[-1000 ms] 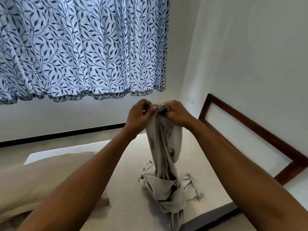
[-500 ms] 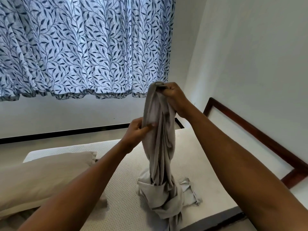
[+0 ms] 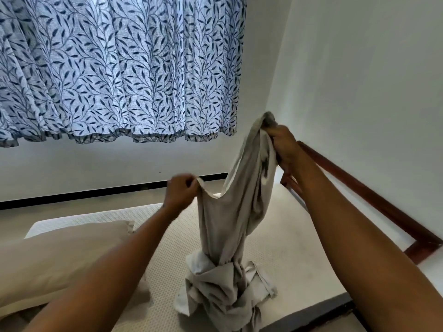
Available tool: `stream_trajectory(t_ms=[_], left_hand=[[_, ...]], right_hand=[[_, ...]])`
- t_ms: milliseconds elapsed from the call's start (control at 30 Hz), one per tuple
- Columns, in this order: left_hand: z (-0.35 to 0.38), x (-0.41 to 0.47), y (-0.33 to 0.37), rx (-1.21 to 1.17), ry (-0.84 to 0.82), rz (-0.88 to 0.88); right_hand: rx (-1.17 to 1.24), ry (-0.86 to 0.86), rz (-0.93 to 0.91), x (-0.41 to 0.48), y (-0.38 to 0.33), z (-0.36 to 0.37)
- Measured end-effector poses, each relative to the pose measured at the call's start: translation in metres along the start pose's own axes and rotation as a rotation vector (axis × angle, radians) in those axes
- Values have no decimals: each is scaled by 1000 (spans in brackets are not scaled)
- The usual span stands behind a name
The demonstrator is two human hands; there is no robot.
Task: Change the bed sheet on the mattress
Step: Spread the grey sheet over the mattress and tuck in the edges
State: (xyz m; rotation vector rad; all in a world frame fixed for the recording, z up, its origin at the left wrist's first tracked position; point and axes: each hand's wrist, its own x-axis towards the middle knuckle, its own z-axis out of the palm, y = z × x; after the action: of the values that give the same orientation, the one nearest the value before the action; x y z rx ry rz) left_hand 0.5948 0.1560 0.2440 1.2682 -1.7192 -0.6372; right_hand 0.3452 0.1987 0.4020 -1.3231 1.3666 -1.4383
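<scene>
While the sheet (image 3: 237, 212) hangs as a twisted rope from the right hand (image 3: 284, 146) down to a crumpled heap on the bare mattress (image 3: 287, 248), its long axis runs nearly upright, leaning up and to the right toward the bed frame (image 3: 374, 202). The right hand is the higher one, held over the far right part of the mattress. Its fingers (image 3: 275, 140) are curled tight round the bunched top end of the cloth, a knob of which pokes out above the fist.

The left hand (image 3: 179, 191) sits lower and to the left, well apart from the right, with its fingers (image 3: 189, 183) pinched together on a hem. Between the two hands that hem sags in a shallow loop, so the free edge runs from the left pinch up to the right fist.

Most of the cloth lies below both hands, wound on itself near the front edge of the mattress, to the right of the pillow (image 3: 60, 255) and apart from it.

I judge the step in hand to be finding an edge and opening the sheet out. The next move likely calls for drawing the hands wider along the hem, the left one being nearer the slack. The twist low down may resist and drag the heap.
</scene>
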Motion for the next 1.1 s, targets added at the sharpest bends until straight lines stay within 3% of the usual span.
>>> stream_trajectory(t_ms=[133, 267, 300, 367, 433, 467, 567, 633, 800, 900, 967, 1033, 1100], left_hand=[[-38, 45, 62, -115, 282, 127], [-54, 56, 80, -187, 704, 109], [-52, 53, 71, -89, 660, 131], [-41, 40, 42, 191, 248, 167], [-31, 26, 12, 376, -118, 120], [-29, 20, 5, 384, -136, 99], [-32, 16, 21, 248, 66, 134], [-40, 21, 50, 169, 168, 206], [-52, 38, 100, 116, 74, 335], [-44, 28, 82, 133, 23, 248], [-38, 15, 53, -24, -34, 104], [-35, -2, 27, -186, -134, -12], [-30, -19, 8, -269, -283, -20]], right_hand=[[-381, 25, 118, 0, 33, -8], [-422, 366, 43, 7, 41, -13], [-377, 459, 25, 9, 40, -15], [-316, 534, 21, 9, 37, -18], [-338, 435, 72, 7, 38, -16], [-368, 330, 100, 4, 42, -13], [-481, -43, 106, -7, 55, 0], [-457, -191, 34, -13, 59, 11], [-269, -467, -114, -16, 56, 50], [-509, -498, -237, -12, 60, 70], [-650, -426, -307, -7, 67, 72], [-616, -348, -306, -3, 70, 71], [-486, -288, -296, -1, 63, 71]])
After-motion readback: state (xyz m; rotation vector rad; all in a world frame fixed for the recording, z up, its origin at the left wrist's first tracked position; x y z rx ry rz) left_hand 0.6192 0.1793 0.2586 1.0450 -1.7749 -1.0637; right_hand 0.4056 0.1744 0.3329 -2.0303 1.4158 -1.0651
